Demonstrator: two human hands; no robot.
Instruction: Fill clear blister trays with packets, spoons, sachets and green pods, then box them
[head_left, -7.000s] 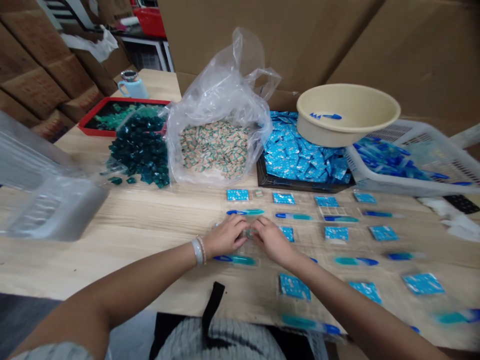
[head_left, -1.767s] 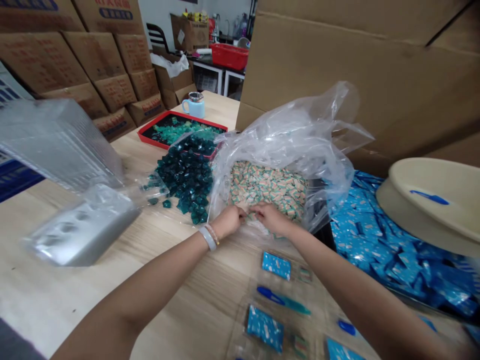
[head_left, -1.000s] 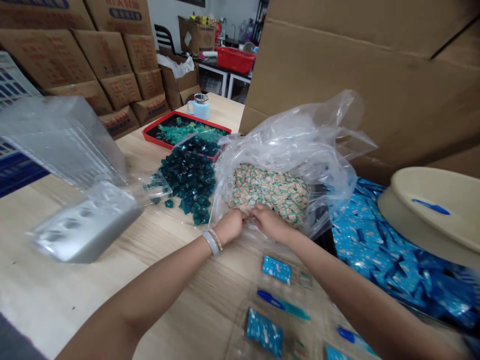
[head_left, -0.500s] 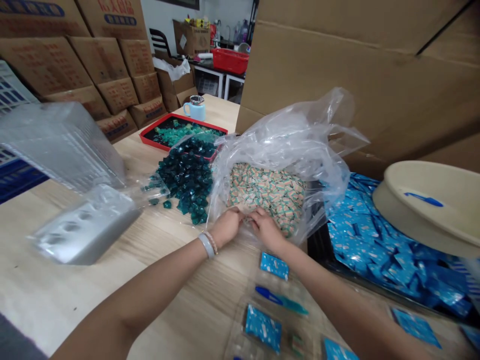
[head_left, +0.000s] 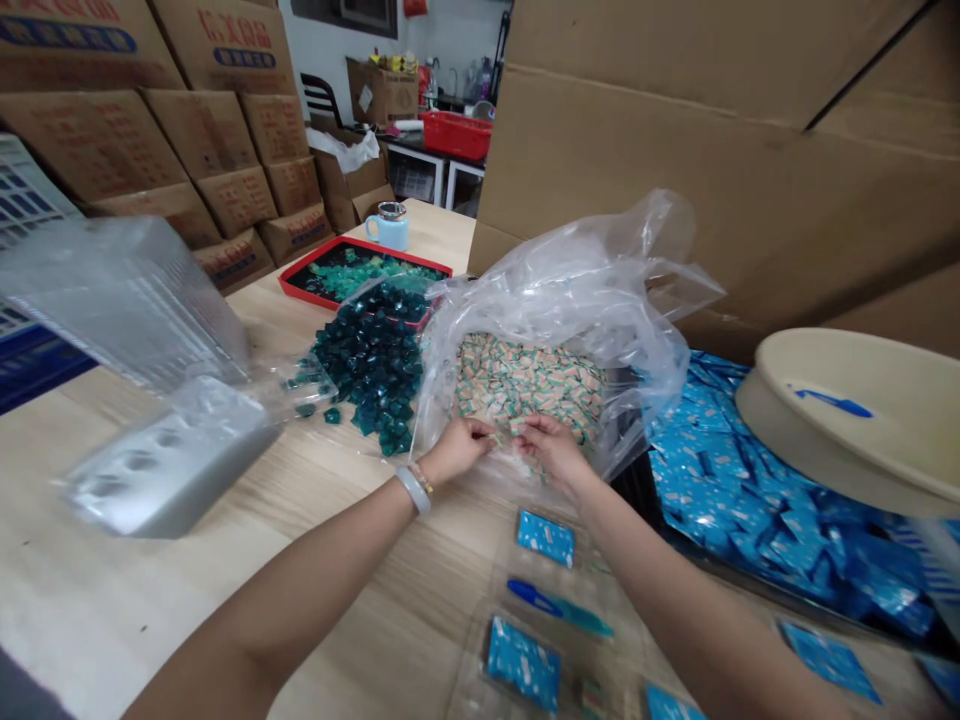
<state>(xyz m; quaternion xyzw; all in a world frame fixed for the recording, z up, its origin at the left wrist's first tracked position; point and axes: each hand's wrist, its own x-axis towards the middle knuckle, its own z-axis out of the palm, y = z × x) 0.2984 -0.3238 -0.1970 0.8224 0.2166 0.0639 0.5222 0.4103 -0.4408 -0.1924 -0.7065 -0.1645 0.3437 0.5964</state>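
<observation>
My left hand (head_left: 459, 448) is pinched at the near edge of an open clear plastic bag (head_left: 577, 260); what its fingertips hold is too small to make out. Close by on the right, my right hand (head_left: 553, 450) has its fingers closed on a small printed packet (head_left: 517, 426), pale with green. Many such packets (head_left: 536, 375) fill the bag. Below my hands, clear trays (head_left: 480, 620) hold flat blue sachets (head_left: 545, 538) and a blue-and-teal plastic tool (head_left: 559, 606).
Dark teal wrapped pieces (head_left: 367, 370) lie left of the bag, before a red-rimmed tray (head_left: 330, 297) and a blue mug (head_left: 391, 228). Stacked clear plastic trays (head_left: 172, 450) stand left. A black tray of blue sachets (head_left: 750, 490) and a cream basin (head_left: 862, 430) are right.
My hands have moved slightly apart, the right one shifting right. A small packet now shows at the right fingertips. The camera view has tilted a little.
</observation>
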